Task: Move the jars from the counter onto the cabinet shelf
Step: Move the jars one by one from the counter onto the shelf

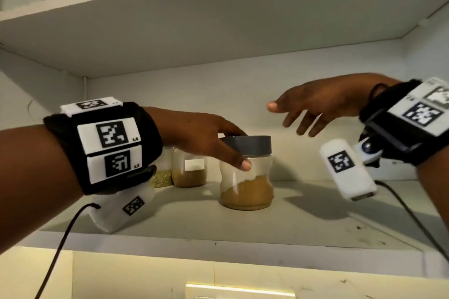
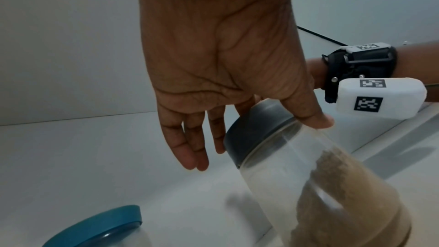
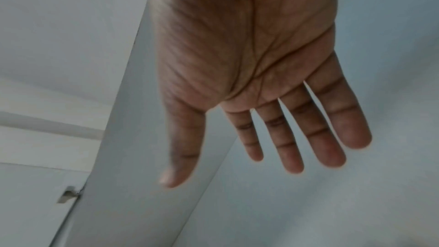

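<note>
Four straight fingers of the left hand hang behind the grey lid while the thumb lies across the glass just under the lid's rim; the fingers are loosely together, the thumb splayed away from them, and whether they actually clamp the jar cannot be told. That jar of brown powder stands upright on the cabinet shelf, near the middle of the board. At its 10 o'clock, further back on the shelf, sits a second jar with a white label, and at 9 o'clock from that one a jar of greenish grains shows partly behind the left wrist band. From the left wrist view a teal lid lies at 7 o'clock from the hand. The right hand hovers in the air at 2 o'clock from the grey lid, its fingers straight and slightly spread, holding nothing and well apart from the jar
</note>
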`<state>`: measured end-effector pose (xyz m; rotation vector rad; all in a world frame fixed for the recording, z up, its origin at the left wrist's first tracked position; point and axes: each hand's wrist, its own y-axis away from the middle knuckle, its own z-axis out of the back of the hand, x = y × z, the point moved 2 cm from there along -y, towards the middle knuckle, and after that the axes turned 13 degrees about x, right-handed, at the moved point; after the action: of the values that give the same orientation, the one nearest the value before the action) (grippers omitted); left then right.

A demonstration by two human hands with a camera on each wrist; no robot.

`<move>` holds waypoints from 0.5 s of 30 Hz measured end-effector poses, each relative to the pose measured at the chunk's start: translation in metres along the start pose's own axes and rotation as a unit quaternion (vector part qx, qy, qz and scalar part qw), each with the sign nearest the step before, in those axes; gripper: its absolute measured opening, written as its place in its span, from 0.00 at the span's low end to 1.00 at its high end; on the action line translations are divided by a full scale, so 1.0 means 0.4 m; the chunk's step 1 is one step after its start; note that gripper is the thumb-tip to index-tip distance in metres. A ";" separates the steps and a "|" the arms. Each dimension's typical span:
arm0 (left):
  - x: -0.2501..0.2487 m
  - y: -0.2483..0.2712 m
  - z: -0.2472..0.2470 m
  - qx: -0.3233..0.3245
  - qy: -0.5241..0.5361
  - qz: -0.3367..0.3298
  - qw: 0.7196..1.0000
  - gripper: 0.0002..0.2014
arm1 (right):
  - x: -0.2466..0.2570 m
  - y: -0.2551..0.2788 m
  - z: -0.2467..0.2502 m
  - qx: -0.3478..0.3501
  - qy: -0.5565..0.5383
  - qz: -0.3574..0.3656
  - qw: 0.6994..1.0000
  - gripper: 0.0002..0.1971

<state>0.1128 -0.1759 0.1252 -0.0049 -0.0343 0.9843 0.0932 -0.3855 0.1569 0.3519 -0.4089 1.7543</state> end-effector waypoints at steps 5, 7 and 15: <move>0.010 -0.053 0.009 0.002 0.010 0.006 1.000 0.31 | -0.072 -0.013 0.025 -0.003 0.042 -0.093 0.995 0.48; 0.029 -0.080 0.010 0.005 0.007 0.010 1.000 0.29 | -0.070 -0.027 0.009 0.024 0.047 -0.097 0.994 0.47; 0.106 -0.184 0.004 -0.015 -0.037 0.038 0.999 0.25 | -0.038 -0.042 -0.028 0.052 0.056 -0.056 0.995 0.42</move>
<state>0.1976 -0.1814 0.1292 0.0023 -0.1171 1.0591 0.1127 -0.3902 0.1417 0.3418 -0.2130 1.6809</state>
